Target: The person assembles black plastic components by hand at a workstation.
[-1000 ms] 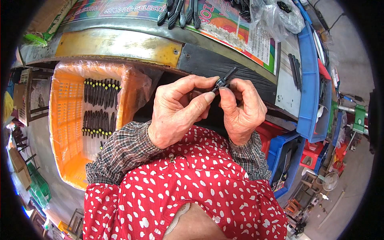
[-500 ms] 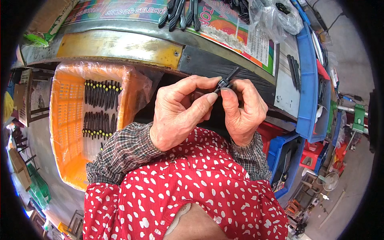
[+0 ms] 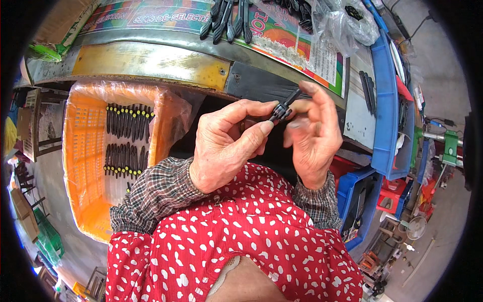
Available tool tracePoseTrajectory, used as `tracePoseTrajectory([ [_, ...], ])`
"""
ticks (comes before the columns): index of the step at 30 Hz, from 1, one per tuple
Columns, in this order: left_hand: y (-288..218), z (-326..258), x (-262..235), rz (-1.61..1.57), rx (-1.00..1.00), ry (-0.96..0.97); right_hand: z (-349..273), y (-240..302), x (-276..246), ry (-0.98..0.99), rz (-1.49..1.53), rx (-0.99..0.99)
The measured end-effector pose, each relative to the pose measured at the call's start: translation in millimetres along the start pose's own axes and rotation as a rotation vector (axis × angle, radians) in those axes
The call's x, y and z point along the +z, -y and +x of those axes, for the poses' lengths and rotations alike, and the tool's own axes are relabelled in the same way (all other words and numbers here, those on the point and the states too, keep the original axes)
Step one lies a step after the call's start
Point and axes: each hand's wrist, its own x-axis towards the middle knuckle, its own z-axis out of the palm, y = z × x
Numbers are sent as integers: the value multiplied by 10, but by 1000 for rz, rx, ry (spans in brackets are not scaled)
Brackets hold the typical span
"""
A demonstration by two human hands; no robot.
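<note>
My left hand (image 3: pixel 224 141) is closed, thumb and fingers pinching a small black part (image 3: pixel 280 111). The part has a thicker ridged middle and a straight shaft pointing up and to the right. My right hand (image 3: pixel 318 138) is just to the right of it, fingers apart and thumb slightly blurred. Its raised forefinger is close to the shaft's far end; whether they touch is unclear. To the left, an orange basket (image 3: pixel 80 151) lined with clear plastic holds rows of slim black pieces (image 3: pixel 126 121) with yellow-green dots.
Ahead runs a worn metal bench edge (image 3: pixel 151 61). Black handle-shaped pieces (image 3: pixel 229 22) and a clear plastic bag (image 3: pixel 347 25) lie farther back. Black strips (image 3: pixel 368 93) rest near a blue tray (image 3: pixel 385 110) at right. Below it is a blue bin (image 3: pixel 352 201).
My right hand has let go of the black part, its fingers spreading and the forefinger lifting. The left hand keeps its pinch almost in place.
</note>
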Motion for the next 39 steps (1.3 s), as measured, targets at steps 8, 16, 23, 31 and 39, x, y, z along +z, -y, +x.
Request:
tracePoseTrajectory([
  [8, -24, -27, 13, 70, 8, -5, 110, 57, -7, -119, 145, 59],
  [16, -11, -44, -16, 110, 46, 24, 143, 149, -5, -110, 118, 123],
  [23, -28, -54, 16, 84, 51, 7, 103, 124, 34, -11, -53, 71],
  [31, -68, -49, 0, 78, 22, 13, 101, 42, 22, 73, -21, -43],
  [39, -32, -64, -31, 58, 34, 22, -3, 36, 103, 20, 72, 6],
])
